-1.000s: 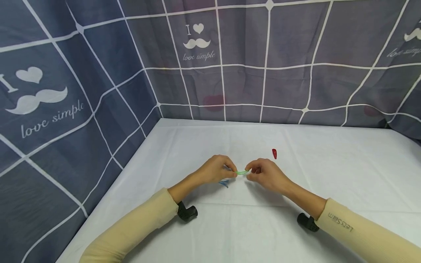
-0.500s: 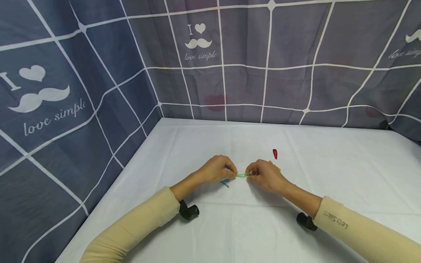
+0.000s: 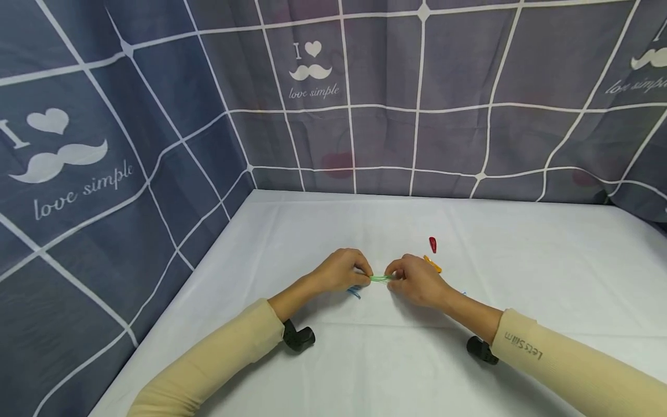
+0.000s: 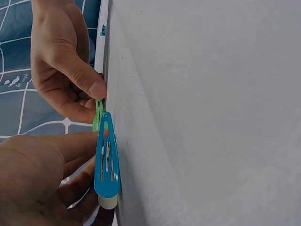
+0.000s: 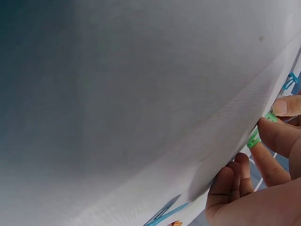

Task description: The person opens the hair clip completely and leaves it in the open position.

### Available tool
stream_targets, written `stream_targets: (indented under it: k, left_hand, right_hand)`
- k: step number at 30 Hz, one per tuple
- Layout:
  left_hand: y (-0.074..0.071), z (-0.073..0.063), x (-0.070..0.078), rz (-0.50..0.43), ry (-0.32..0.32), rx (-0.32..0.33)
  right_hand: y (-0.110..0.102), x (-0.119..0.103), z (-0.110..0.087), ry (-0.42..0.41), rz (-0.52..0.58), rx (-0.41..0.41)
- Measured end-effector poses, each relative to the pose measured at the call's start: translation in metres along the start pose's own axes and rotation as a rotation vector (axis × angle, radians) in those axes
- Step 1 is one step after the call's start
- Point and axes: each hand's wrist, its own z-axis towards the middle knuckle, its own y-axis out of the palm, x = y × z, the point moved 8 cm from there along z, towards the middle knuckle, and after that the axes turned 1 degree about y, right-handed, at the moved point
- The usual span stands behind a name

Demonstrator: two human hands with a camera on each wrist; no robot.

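Observation:
A light green snap hair clip [image 3: 382, 278] is stretched between both hands, low over the white table. My left hand [image 3: 344, 270] pinches one end between thumb and forefinger, while my right hand [image 3: 419, 280] pinches the other. In the right wrist view, fingers partly cover the green clip [image 5: 254, 139]. Just below my left hand is a blue snap hair clip [image 3: 354, 292]; the left wrist view shows this blue clip [image 4: 107, 186] close up, overlapping the left fingers.
Beyond my right hand lie an orange hair clip [image 3: 433, 264] and a red hair clip [image 3: 433, 244]. A bit of another blue clip [image 3: 464, 292] shows beside the right forearm. A grid-patterned curtain [image 3: 385, 139] hangs behind and left of the white table [image 3: 333, 220].
My right hand has shifted slightly down and left, uncovering the orange clip and a bit of blue clip. The green clip sits a little lower; the left hand has barely moved.

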Motion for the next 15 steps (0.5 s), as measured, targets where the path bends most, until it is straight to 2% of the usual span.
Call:
stream_targets:
  k: [3,15]
  left_hand:
    - [0.0002,-0.0004,0.0012,-0.002,0.014,0.004]
    - [0.0008,0.0010,0.0006,0.004,-0.006,0.004]
  right_hand:
    - [0.0002,-0.0003,-0.0003,0.005,-0.008,-0.001]
    - [0.0007,0.0011,0.0010,0.000,-0.009,-0.010]
